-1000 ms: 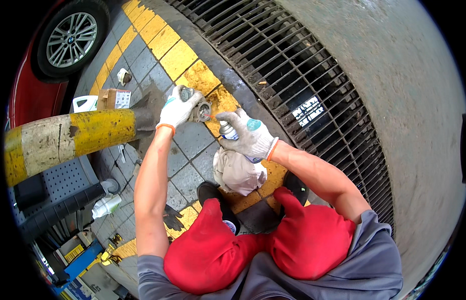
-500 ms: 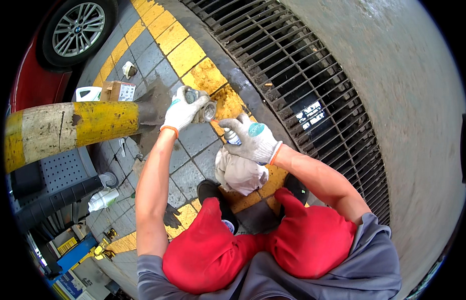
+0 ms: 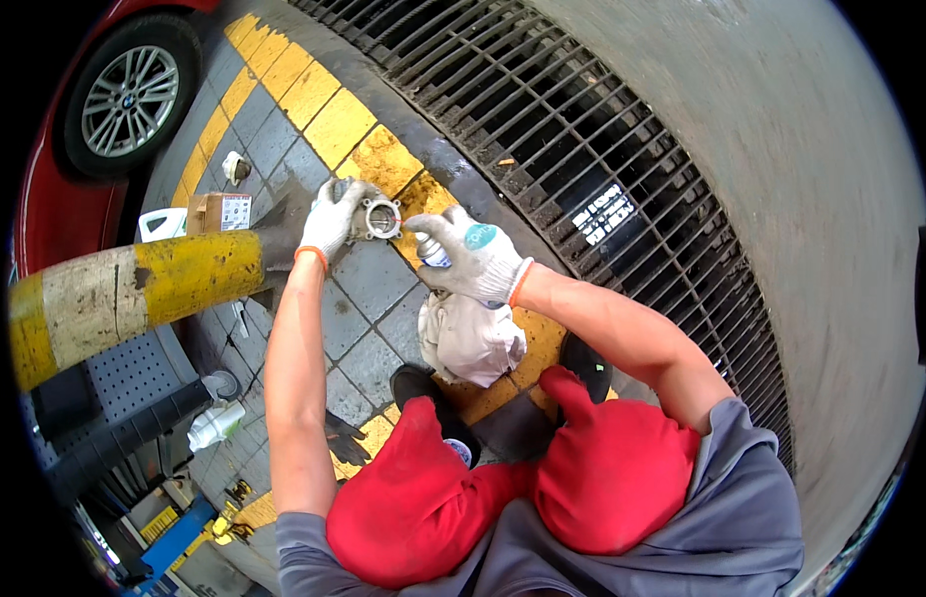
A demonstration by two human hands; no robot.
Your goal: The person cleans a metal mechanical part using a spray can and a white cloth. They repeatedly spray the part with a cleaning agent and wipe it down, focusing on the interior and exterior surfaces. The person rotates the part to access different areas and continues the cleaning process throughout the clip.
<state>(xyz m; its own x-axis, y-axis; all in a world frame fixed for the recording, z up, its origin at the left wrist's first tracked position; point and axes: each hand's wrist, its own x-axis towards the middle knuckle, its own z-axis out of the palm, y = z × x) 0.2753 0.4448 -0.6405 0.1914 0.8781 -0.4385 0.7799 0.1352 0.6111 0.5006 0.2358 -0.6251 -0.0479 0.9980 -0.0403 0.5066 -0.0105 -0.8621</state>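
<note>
My left hand, in a pale work glove with an orange cuff, is closed on a metal throttle body. Its round bore and flange face up toward me. Close to its right side, my right hand, gloved the same way, grips a small spray can. A thin red straw runs from the can's nozzle toward the bore. Whether spray is coming out I cannot tell. Directly beneath the right hand is a crumpled off-white cloth, partly covered by the glove.
A yellow-and-white striped post slants in from the left. Behind it are a cardboard box, a white jug and a red car's wheel. A floor grate runs along the right. A tool cart stands left; a dark glove lies nearby.
The throttle body has turned, and its bore now shows more face-on. Both hands have shifted a little left in the picture, along with the whole view.
</note>
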